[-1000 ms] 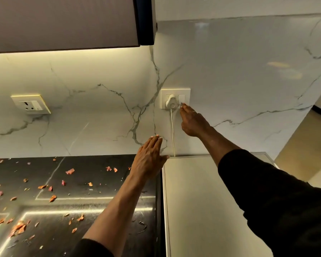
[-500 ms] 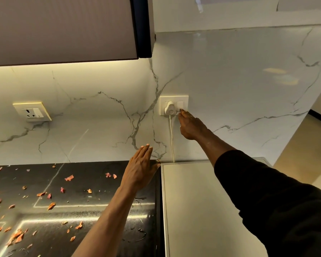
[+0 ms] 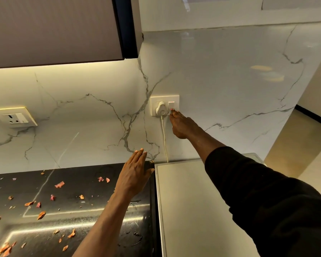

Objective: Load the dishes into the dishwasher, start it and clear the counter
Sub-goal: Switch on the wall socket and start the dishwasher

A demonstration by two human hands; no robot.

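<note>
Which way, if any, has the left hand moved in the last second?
Yes: the left hand has slid lower, its fingertips now nearer the back edge of the counter.

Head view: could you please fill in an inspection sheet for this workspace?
Surface: black counter, glossy, some droplets; grey appliance top to its right.
Job's things: switch beside plug, right fingertip on it; no dishes seen.
Clutter: orange-pink scraps scattered over counter.
Grippers: left hand flat, fingers straight, over counter's right end; right hand stretched to switch, fingers straight.
Cables: white cable runs from plug down to appliance top's back edge.
Surroundings: marble wall; second socket at left; cabinet above, lit underneath.
</note>
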